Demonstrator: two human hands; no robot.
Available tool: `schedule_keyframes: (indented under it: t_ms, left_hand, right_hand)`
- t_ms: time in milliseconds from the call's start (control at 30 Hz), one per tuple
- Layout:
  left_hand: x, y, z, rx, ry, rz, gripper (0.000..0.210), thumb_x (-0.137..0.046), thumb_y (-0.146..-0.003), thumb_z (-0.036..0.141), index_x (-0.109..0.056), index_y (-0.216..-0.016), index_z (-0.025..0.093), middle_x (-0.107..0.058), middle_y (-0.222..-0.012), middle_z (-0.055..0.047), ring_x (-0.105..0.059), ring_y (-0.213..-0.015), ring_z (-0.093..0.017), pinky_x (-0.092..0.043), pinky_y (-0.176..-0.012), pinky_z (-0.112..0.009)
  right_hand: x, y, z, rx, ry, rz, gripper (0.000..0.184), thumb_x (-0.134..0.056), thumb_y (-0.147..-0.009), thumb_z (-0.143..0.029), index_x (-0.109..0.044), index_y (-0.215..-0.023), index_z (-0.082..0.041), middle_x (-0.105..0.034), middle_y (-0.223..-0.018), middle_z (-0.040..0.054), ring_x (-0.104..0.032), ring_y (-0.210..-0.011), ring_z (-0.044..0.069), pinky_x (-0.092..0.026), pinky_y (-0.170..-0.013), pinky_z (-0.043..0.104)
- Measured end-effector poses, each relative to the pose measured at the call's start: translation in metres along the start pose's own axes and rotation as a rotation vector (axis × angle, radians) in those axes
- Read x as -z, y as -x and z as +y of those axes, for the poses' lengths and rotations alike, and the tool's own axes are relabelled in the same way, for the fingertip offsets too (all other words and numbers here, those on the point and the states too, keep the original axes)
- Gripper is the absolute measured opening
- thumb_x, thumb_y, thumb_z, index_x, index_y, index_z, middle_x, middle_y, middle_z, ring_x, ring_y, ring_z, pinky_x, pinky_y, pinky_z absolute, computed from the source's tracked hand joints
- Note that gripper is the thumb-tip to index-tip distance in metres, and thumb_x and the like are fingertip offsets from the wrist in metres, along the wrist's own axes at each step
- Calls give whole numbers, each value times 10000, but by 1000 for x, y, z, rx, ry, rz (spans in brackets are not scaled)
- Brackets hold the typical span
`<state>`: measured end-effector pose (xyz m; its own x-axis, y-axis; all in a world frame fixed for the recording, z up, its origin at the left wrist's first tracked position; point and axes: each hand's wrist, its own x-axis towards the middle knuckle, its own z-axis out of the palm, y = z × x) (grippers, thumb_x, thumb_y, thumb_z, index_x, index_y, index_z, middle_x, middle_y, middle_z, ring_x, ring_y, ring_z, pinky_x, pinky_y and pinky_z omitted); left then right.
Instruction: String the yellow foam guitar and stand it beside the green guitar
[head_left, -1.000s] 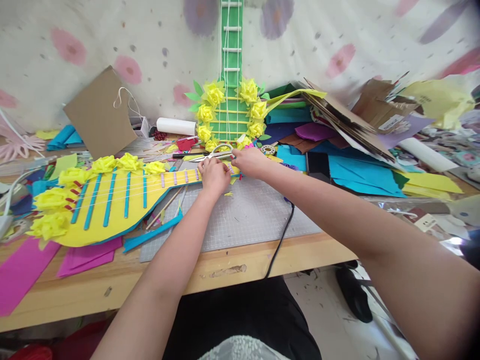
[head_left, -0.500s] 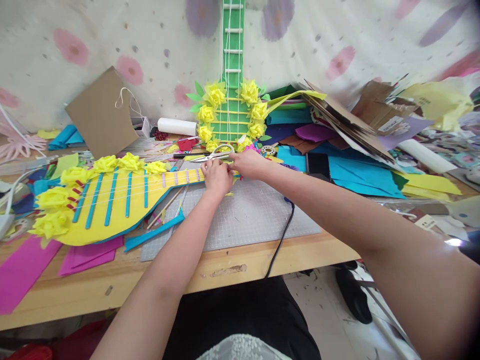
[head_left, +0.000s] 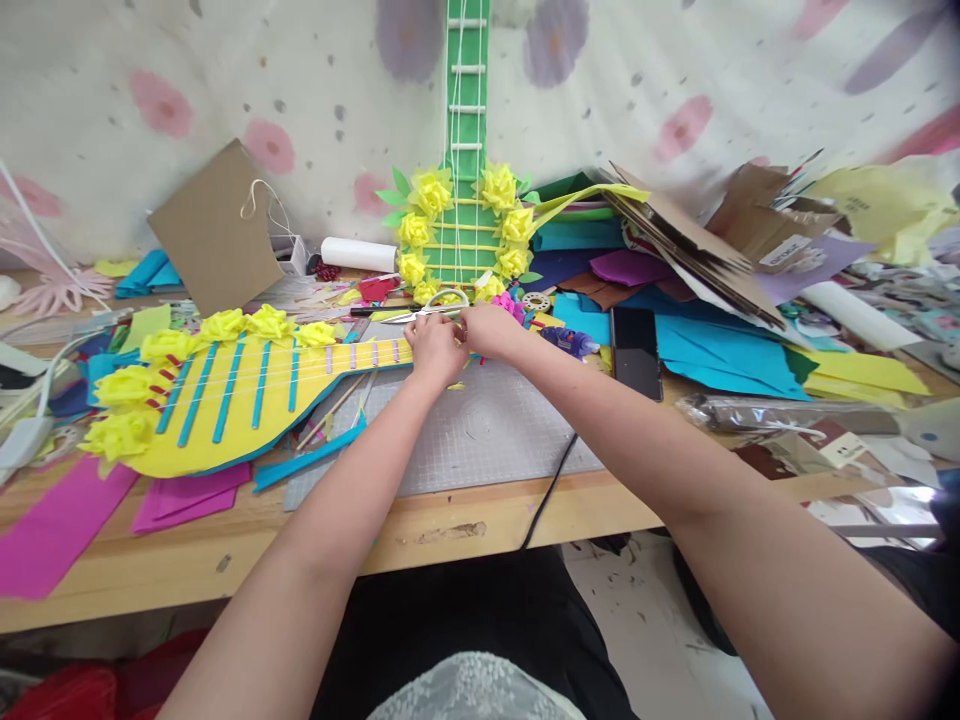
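Both arms reach forward over the table [head_left: 450,525], forming a wedge: the left forearm comes up from the lower left, the right one slants in from the lower right. The left hand [head_left: 436,348] lies back-up over the end of the neck of the yellow toy guitar [head_left: 244,400], fingers bent; the right hand [head_left: 487,330] curls in beside it. The two hands meet at the fingertips — what they pinch there is hidden, so I cannot tell whether they are closed on anything.

The guitar lies flat to the left, its flower-trimmed body away from the hands. Scissors [head_left: 405,317] sit just beyond the left hand, and the upright green guitar [head_left: 466,160] stands behind them, limiting forward reach. To the right, a blue glue gun [head_left: 568,341] and a phone [head_left: 636,352] border the right forearm. Between the forearms, bare gridded cutting mat [head_left: 480,430] runs nearly to the table's front edge — a black cord [head_left: 551,490] drops over it.
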<state>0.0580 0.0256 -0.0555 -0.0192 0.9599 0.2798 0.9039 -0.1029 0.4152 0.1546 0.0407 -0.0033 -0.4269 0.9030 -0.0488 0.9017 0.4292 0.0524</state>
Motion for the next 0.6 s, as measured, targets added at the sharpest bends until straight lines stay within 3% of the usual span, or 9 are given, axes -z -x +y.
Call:
schedule_keyframes:
  t_ms: [167,333,600]
  left_hand:
    - [5,1,4,-15,-130,-32,221,-463,-746,192,-671,-820,211,-598,-1004,-96,-434,-1044,-273,-265,-921,-431]
    - [7,5,11,-38,-215,-70,274,-453,-756,202,-633,-962,207,-592,-1057,-98,-428,-1062,-275,-254,-940,-423]
    - [3,13,13,6,-190,-20,265,-427,-775,199,-651,-917,212,-600,-1043,-101,-428,-1062,-275,-252,-935,-416]
  right_hand:
    - [9,10,-10,45,86,-36,309,-386,-821,-71,-610,-1032,-45,-625,-1015,204,-580,-959,239,-450,-723,295]
    - [3,7,-12,63,109,-40,339,-426,-776,-30,-618,-1055,-42,-630,-1033,199,-581,-962,239,-464,-736,301]
    - [6,7,-11,121,141,-83,328,-424,-776,-22,-638,-1023,-48,-643,-1017,197,-589,-965,225,-452,-776,276]
